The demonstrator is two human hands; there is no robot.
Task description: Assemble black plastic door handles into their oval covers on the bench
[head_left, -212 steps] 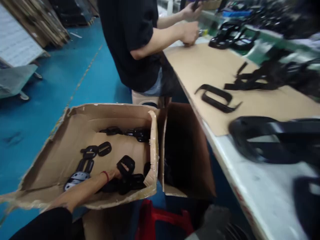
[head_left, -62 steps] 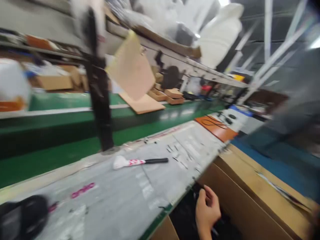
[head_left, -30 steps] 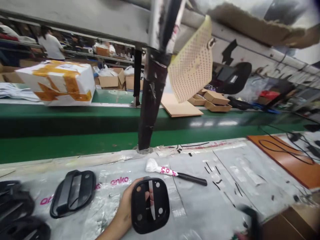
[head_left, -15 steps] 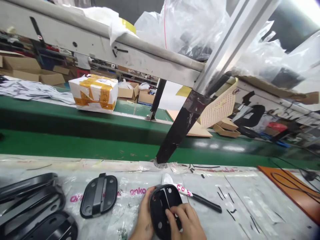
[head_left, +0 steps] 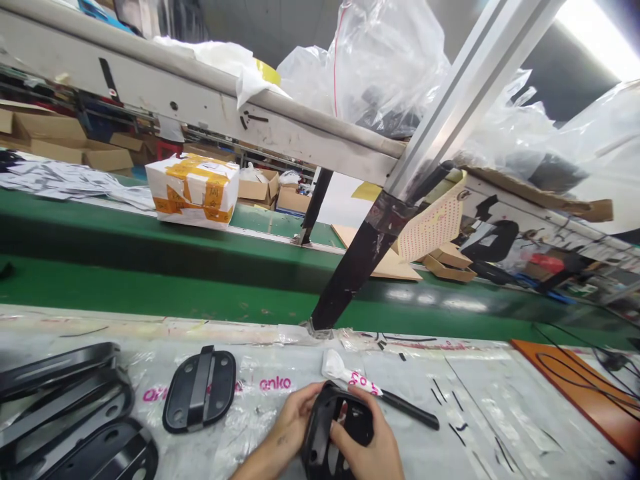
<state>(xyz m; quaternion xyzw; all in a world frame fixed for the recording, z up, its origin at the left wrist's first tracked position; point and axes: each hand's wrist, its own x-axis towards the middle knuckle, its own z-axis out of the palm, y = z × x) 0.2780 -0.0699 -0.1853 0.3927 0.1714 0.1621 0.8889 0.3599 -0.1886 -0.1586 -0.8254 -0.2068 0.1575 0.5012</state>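
Head view, bench inventory, left to right. Stacked black plastic frames [head_left: 65, 413]: several long pieces lying overlapped at the left edge of the plastic-covered bench [head_left: 500, 413]. Black oval plate [head_left: 200, 389]: lies flat on the bench just right of the stack, a raised bar running down its middle, apart from both hands. Left hand [head_left: 295, 417]: fingers closed around the left rim of a black plastic part [head_left: 330, 433], wrist coming up from the bottom edge. Black plastic part: held tilted above the bench near the bottom centre, between the two hands, openings showing through it. Right hand [head_left: 367, 447]: fingers curled over the right side of the same part, gripping it; the fingertips are partly hidden behind the part. Knife [head_left: 380, 400]: black handle, blade end wrapped in white printed material, lying on the bench just behind the hands. Small black offcuts [head_left: 453, 407]: scattered right of the knife. Orange mat [head_left: 585, 387]: far right, a thin black cord looped on it. Green conveyor belt [head_left: 125, 267]: runs behind the bench, carrying a white box with orange tape [head_left: 193, 190].
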